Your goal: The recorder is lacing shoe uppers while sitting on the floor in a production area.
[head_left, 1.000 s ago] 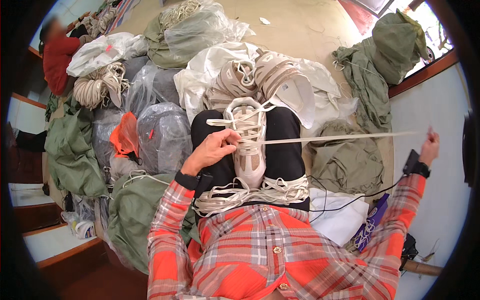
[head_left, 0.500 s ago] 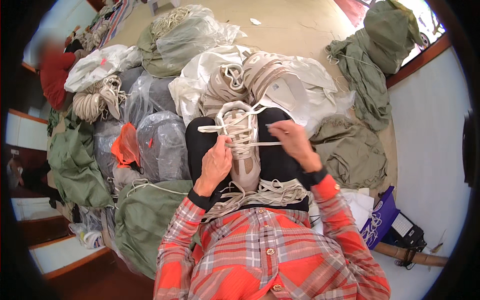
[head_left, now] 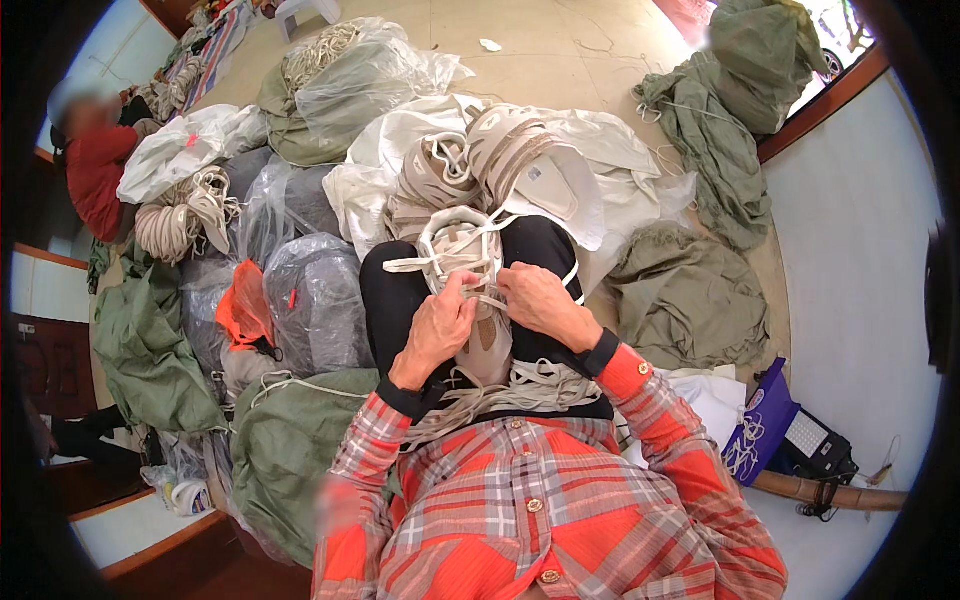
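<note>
A beige and white sneaker [head_left: 487,352] lies between my black-clad knees, toe toward me, with flat cream laces [head_left: 407,265] threaded across its front. My left hand [head_left: 437,328] is at the left eyelet row, thumb and forefinger pinched on the lace. Opposite it, my right hand [head_left: 545,305] pinches at the right eyelet row, its fingertips close to those of the left. A lace end loops over my right knee. Across my lap rests a bundle of loose laces [head_left: 545,388]. My fingers partly hide the middle of the lacing.
Beyond my knees stand stacks of beige shoe uppers [head_left: 505,150] on white sacks [head_left: 620,150]. Plastic-wrapped grey bundles [head_left: 318,300], an orange bag [head_left: 243,305] and green sacks [head_left: 155,340] lie left. Rightward are a green cloth [head_left: 690,300] and a purple box [head_left: 762,425]. A person in red [head_left: 100,175] sits far left.
My right hand has come leftward from beside the shoe, where it drew a lace out taut, to the eyelets. My left hand has shifted slightly toward the shoe's middle.
</note>
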A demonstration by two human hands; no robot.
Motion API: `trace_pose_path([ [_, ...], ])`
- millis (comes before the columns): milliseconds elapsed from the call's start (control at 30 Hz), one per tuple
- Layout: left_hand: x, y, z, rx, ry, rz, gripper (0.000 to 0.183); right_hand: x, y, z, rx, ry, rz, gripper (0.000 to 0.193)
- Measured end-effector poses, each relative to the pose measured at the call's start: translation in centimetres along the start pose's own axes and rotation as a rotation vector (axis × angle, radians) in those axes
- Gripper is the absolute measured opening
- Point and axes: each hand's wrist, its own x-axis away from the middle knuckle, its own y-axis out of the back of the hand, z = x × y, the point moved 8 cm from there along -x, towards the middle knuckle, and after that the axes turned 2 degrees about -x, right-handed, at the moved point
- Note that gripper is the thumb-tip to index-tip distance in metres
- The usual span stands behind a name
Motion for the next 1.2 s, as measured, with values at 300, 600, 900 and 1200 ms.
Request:
trace_pose_path([
  [300,-0.7,-0.9,1.5,0.371,0.107,0.341,0.031,-0.2,-1.0,-1.1,-0.002,-0.072,0.064,0.009],
  [600,-4.1,-1.0,2.0,0.173,-0.013,0.468,0.022,-0.1,-2.0,-0.2,0.074,-0.189,-0.026,0.011],
  [900,-4.6,-1.2,0.0,-0.238,-0.182,0.363,0.014,0.1,-1.5,-0.2,0.041,-0.106,-0.042,0.012],
  [1200,-4.3,-0.2,0.0,0.051,-0.157,0.354,0.012,-0.2,-1.2,0.0,0.036,-0.172,0.023,0.013],
])
